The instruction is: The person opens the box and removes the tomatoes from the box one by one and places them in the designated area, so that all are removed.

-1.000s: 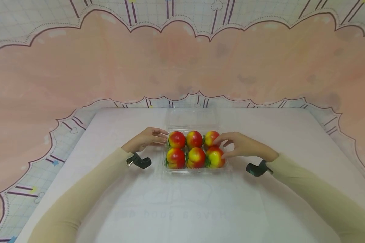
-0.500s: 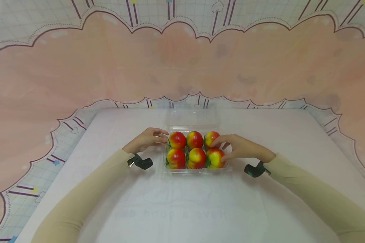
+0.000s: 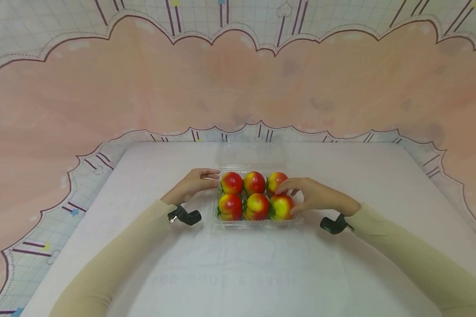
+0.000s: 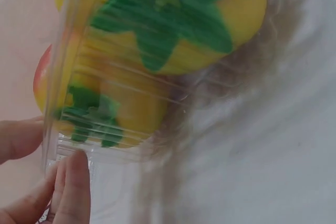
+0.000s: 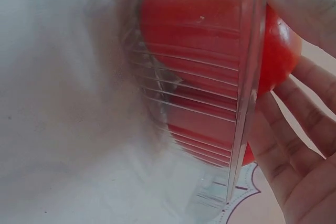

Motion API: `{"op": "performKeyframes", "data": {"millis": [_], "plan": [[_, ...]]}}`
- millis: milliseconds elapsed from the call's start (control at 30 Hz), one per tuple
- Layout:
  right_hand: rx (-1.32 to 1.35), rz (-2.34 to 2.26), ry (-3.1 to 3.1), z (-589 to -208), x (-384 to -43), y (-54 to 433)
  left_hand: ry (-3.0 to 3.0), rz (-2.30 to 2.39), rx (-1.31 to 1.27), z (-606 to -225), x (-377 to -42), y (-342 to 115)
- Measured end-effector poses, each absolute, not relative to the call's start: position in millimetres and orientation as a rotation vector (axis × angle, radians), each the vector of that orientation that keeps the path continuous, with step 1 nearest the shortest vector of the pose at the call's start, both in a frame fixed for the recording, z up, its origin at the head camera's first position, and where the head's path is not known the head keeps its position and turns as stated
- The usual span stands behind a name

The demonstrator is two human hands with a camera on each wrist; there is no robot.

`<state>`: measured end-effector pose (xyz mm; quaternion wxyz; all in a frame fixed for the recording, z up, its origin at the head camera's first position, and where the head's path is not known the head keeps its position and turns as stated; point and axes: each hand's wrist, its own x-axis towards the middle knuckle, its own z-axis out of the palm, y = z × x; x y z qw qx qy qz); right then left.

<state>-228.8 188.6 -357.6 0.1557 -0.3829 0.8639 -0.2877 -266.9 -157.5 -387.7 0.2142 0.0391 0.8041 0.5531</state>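
On the surface (image 3: 246, 259), a box (image 3: 258, 223) holds six fruits (image 3: 256, 207). The right hand (image 3: 311, 193) grips the near-right fruit (image 3: 280, 207), partly hiding the fruit behind (image 3: 275, 179); the left hand (image 3: 194, 182), fingers extended, is beside the box, contact unclear.

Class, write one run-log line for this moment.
left hand: at back-left corner of clear tray | right hand: around front-right fruit | lid: open | fruits: six, two rows

In the head view, the back right fruit (image 3: 276, 178) is partly hidden by the right hand (image 3: 313, 193), and both sleeves (image 3: 115, 255) are cut off. By the left wrist view's edges, the left hand (image 3: 191, 182) and nearer fruit (image 4: 173, 19) are cropped.
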Motion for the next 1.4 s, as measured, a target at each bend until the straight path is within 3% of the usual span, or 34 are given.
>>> {"op": "performKeyframes", "data": {"millis": [1400], "plan": [[-1.161, -0.796, 2.521, -365.4, -224.9, 189.2, 2.131, 1.663, 0.135, -395.7, -264.7, -158.9]]}}
